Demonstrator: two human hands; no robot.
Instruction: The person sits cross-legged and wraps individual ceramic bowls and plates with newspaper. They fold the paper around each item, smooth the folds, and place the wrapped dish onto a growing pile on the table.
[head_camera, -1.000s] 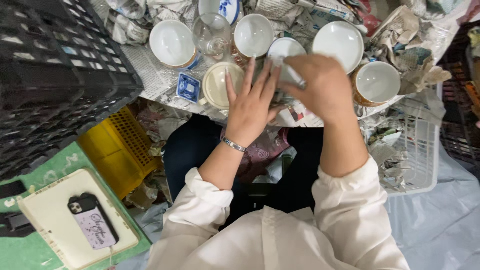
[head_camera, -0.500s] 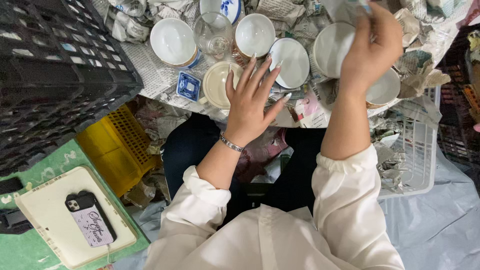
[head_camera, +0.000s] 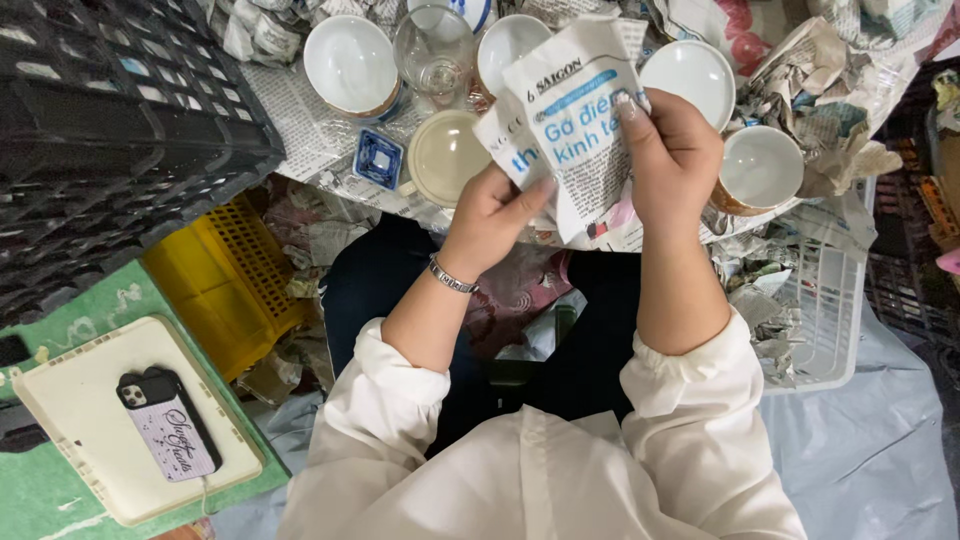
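Observation:
Both my hands hold a folded sheet of newspaper (head_camera: 565, 120) up over the newspaper-covered work surface (head_camera: 300, 130). My left hand (head_camera: 490, 215), with a metal bracelet at the wrist, grips the sheet's lower left edge. My right hand (head_camera: 670, 160) pinches its right side. The paper hides whatever lies directly under it. Around it stand several white bowls, among them one (head_camera: 350, 62) at the left, one (head_camera: 690, 75) right of the paper and one (head_camera: 758, 168) by my right hand. A cream cup (head_camera: 440, 155) and a clear glass (head_camera: 433, 52) sit just left of the paper.
A black plastic crate (head_camera: 110, 130) fills the upper left. Below it are a yellow basket (head_camera: 225, 280) and a cream tray (head_camera: 70, 420) with a phone (head_camera: 168, 423) on it. A white basket (head_camera: 825, 310) with crumpled newspaper stands at the right. A small blue dish (head_camera: 379, 158) lies near the cup.
My right hand swung out to the upper right and came back with a newspaper sheet. My left hand lifted off the surface and took hold of the sheet too.

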